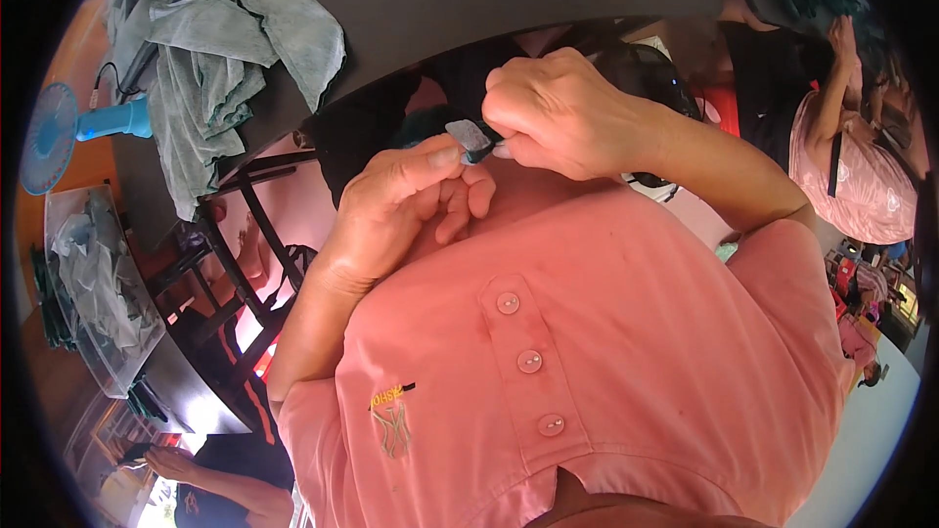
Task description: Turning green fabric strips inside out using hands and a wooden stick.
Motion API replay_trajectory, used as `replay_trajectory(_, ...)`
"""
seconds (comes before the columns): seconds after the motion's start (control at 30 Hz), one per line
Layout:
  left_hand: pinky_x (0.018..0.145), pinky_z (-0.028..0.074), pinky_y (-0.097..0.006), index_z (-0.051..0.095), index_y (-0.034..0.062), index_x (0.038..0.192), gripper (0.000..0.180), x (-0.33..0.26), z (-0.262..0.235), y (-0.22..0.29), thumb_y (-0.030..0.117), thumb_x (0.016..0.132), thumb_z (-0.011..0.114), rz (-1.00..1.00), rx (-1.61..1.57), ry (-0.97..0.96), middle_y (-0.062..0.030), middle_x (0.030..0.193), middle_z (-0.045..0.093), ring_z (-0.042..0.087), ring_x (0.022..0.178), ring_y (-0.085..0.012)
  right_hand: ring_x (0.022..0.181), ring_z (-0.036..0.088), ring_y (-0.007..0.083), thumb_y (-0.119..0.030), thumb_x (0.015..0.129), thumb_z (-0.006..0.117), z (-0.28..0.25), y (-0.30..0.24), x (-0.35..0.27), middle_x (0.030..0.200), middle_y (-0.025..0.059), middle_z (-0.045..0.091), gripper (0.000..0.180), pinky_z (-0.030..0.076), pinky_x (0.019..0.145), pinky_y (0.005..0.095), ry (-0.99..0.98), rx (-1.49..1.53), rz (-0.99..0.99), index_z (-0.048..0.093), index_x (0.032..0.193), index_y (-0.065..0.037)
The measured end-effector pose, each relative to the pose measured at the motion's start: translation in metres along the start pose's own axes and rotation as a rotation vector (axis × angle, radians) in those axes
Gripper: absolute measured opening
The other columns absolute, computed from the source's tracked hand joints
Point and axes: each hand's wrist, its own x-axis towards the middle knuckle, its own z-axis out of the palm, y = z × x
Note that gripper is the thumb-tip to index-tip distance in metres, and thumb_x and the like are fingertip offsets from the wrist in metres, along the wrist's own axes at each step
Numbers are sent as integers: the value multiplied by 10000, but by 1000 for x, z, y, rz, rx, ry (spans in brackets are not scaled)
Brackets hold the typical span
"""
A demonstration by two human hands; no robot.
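In front of my chest, my left hand (416,196) pinches a small piece of cloth (471,138) between thumb and forefinger, its other fingers curled below. The piece has a light grey, fuzzy face and a dark green edge. My right hand (577,117) is closed, with thumb and forefinger pressed together at the green edge, on the right side of the piece. Whether a fine tool or thread is also in its fingers is hidden.
Grey-green cloth pieces (210,59) lie heaped on the dark table (440,0), some hanging over its edge. A blue fan (54,137) stands at the left, above a clear bin (103,293) of similar cloth. Other people sit at right (861,166) and lower left (225,479).
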Motion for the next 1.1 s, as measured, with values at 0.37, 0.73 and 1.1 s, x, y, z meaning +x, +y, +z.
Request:
replay_trajectory(0.37, 537, 380, -264, 599, 5, 896, 370, 2, 3, 2, 375, 885, 593, 28, 3, 10, -118, 795, 598, 469, 576, -151, 635, 543, 243, -84, 649, 712, 4, -6, -9, 712, 43, 511, 260, 420, 486, 361, 253, -35, -35, 485, 776, -79)
replay_trajectory(0.73, 564, 428, -294, 630, -36, 963, 348, 0, -3, 3, 299, 869, 618, -51, 43, -69, -138, 817, 618, 485, 563, -154, 607, 568, 242, -96, 636, 701, -2, -6, -8, 676, 58, 536, 231, 424, 463, 364, 29, -169, -83, 515, 768, -63)
replay_trajectory(1.1, 866, 461, -264, 557, 38, 1323, 648, 6, 12, 5, -69, 688, 629, 624, 706, 5, -42, 1061, 615, 586, 964, -146, 539, 423, 308, 5, 675, 604, -35, -18, -11, 622, 104, 422, 209, 342, 498, 381, -85, 244, 20, 410, 736, -46)
